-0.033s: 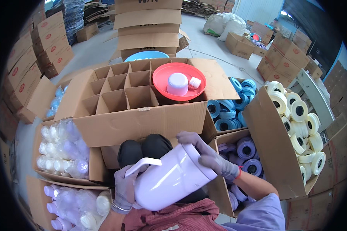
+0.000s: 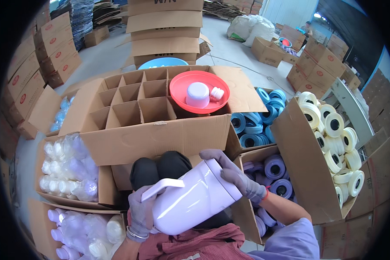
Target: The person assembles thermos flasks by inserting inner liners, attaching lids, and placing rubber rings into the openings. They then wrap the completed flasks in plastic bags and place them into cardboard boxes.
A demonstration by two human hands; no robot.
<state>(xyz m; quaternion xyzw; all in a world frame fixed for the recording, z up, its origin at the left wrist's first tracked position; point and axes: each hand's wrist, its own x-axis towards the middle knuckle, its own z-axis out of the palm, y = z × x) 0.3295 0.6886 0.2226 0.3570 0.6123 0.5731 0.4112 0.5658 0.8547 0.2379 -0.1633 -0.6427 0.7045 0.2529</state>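
Observation:
A glossy lavender thermos jug (image 2: 190,199) with a handle (image 2: 165,185) lies tilted across my lap, its banded end pointing up and right. My left hand (image 2: 141,214), in a grey glove, is closed round its lower left end, next to the handle. My right hand (image 2: 240,177), also gloved, grips the banded end with its fingers over the rim. To the right, an open carton holds lavender ring-shaped parts (image 2: 275,167). A red basin (image 2: 176,96) on the divided carton carries a lavender cup-shaped piece (image 2: 198,95) and small pale stoppers (image 2: 216,93).
The divided carton (image 2: 156,138) stands ahead of my knees. At the left are cartons of bagged white and lavender parts (image 2: 71,169). Blue rings (image 2: 252,139) and cream rings (image 2: 333,125) fill cartons at the right. A blue basin (image 2: 164,61) and stacked cartons (image 2: 164,21) stand behind.
The jug and its handle have shifted very slightly to the right relative to the cartons. Both hands keep their hold.

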